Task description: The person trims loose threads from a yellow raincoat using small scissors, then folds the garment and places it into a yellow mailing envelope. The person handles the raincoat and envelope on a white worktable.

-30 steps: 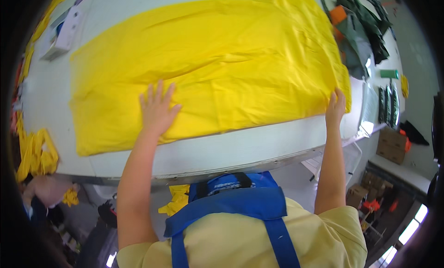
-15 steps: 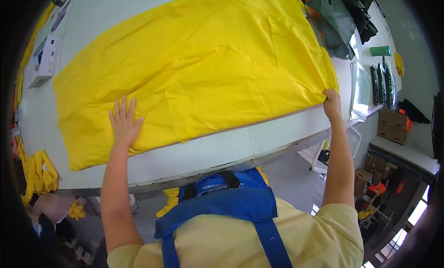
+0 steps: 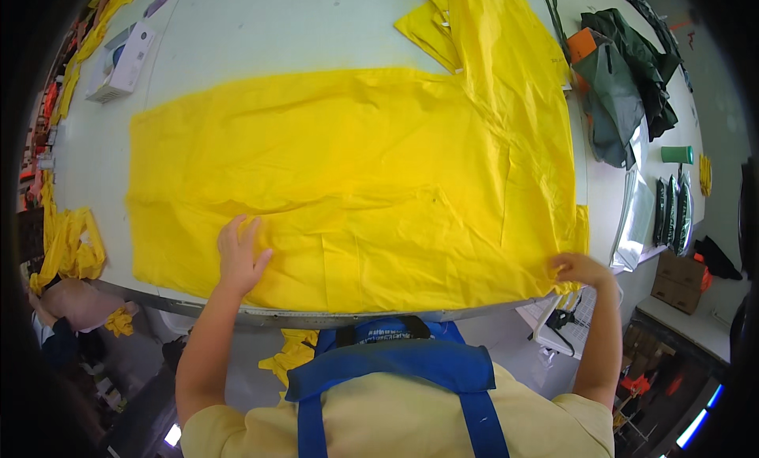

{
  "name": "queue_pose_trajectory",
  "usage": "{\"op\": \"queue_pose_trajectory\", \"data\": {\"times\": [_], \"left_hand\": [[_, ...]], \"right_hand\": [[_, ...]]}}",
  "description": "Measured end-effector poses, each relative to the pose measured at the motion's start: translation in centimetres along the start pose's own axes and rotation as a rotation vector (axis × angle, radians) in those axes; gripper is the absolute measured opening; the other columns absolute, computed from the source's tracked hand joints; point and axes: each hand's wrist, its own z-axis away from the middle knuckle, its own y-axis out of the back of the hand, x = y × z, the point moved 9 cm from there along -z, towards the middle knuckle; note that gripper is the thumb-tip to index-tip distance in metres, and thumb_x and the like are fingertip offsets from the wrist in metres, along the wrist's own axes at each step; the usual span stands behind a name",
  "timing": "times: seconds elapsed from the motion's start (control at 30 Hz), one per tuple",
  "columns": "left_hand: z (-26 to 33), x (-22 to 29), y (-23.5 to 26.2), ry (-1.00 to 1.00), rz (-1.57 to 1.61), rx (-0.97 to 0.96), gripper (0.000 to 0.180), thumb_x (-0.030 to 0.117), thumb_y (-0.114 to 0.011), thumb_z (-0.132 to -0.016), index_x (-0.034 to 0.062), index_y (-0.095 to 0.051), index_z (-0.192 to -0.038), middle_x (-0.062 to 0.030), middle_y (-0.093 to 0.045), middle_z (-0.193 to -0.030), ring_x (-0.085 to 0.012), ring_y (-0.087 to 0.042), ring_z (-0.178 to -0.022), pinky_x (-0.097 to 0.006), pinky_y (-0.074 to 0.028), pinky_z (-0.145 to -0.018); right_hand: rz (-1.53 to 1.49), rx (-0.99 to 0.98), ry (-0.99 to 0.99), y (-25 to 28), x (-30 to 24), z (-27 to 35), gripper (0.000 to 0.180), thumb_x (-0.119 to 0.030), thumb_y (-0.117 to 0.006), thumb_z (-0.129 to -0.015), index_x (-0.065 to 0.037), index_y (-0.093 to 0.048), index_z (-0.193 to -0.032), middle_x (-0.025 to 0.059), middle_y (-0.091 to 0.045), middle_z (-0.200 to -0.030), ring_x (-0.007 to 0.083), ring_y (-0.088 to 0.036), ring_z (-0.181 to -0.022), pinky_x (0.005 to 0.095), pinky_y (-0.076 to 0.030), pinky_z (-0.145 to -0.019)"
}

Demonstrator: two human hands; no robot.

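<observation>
A large yellow garment (image 3: 403,165) lies spread over the table, its lower edge running along the table's near edge. Creases cross its middle, and a narrow sleeve-like part stretches away at the far right. My left hand (image 3: 243,256) rests on the garment's near left part, palm down with the fingers a little apart. At the near right corner my right hand (image 3: 583,269) has its fingers curled in on the cloth. Some of those fingertips are blurred against the yellow.
The white table (image 3: 292,31) carries a white box (image 3: 125,63) at the left and dark green garments (image 3: 621,86) at the right. Beyond them are a green roll (image 3: 677,154), clear plastic sheets (image 3: 631,221) and dark packets (image 3: 674,209). Yellow cloth (image 3: 77,245) hangs at the left edge.
The garment has come nearer to the table's front edge and lies flatter, with its far edge and sleeve-like part now showing. Both hands have drawn toward me, and my view has shifted.
</observation>
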Motion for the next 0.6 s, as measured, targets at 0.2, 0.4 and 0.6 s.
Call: {"op": "queue_pose_trajectory", "data": {"times": [0.2,0.4,0.6], "left_hand": [[-14.8,15.6,0.5,-0.288,0.273,0.177,0.056,0.029,-0.066,-0.079,0.0095,-0.049,-0.129,-0.0133,-0.048,-0.128,-0.0332,-0.043,-0.118,-0.046,-0.033,-0.102],[-29.0,28.8,-4.4,-0.407,0.443,0.149,0.057,0.035,-0.055,-0.088,0.0042,-0.041,-0.135,-0.0132,-0.038,-0.142,-0.0304,-0.033,-0.133,-0.044,-0.025,-0.11],[-31.3,28.9,-8.4,-0.366,0.238,0.039,0.067,0.047,-0.05,-0.089,0.0068,-0.034,-0.141,-0.0133,-0.024,-0.151,-0.0279,-0.017,-0.141,-0.05,-0.012,-0.113]], "right_hand": [[-0.354,0.751,0.284,22.3,-8.0,-14.4,0.045,-0.027,-0.062,-0.089,0.0,-0.052,-0.124,0.0082,-0.059,-0.112,0.0172,-0.055,-0.103,0.0274,-0.042,-0.09],[-0.321,1.028,-0.084,34.8,-9.6,-27.7,0.082,-0.054,-0.063,-0.079,0.005,-0.043,-0.132,0.0243,-0.052,-0.127,0.0335,-0.05,-0.118,0.0402,-0.038,-0.098],[-0.213,0.751,-0.269,38.7,-7.4,-34.9,0.083,-0.056,-0.065,-0.076,0.003,-0.045,-0.132,0.0214,-0.058,-0.121,0.0325,-0.059,-0.106,0.0381,-0.047,-0.086]]}}
